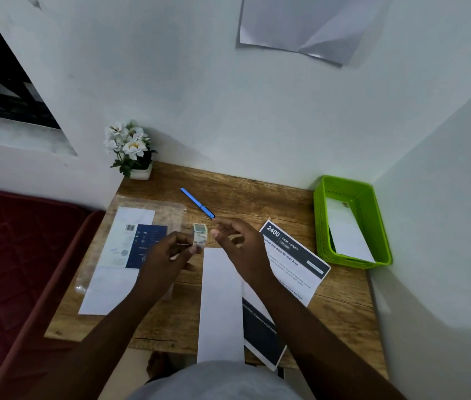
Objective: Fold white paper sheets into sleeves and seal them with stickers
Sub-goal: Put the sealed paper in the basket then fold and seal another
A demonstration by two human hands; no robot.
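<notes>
A brown wood-grain desk [329, 307] fills the lower centre, set into a white corner; its near edge is partly hidden by the person's grey clothing and both forearms. At the left lies a clear plastic packet of white paper sheets [118, 255], carrying a dark blue label and a barcode; the label print is too small to read, and the left wrist covers the packet's right side. At the right rear stands a bright green perforated plastic basket [373, 226], holding a folded white sleeve [347, 232], its far end lost in the basket's shadow. A printed instruction card with dark bands [295, 261] lies angled at centre-right, reading "2400", "DESK / STUDY" and in part "...anize and Wipe Monitor Area"; the rest is illegible, and the right arm and the folded paper cover much of it. The long folded white paper sleeve [220, 307] lies at desk centre, long axis running from the near edge straight away from the person. A white pot of white artificial flowers [130, 148] sits at the rear left corner. A blue pen [196, 202] lies diagonally behind the hands. The left hand [165, 255] pinches a small roll of patterned stickers [200, 234] above the sleeve's far end. The right hand [237, 241] hovers just beside the roll, thumb and fingers curled close; whether it holds a sticker cannot be determined.
</notes>
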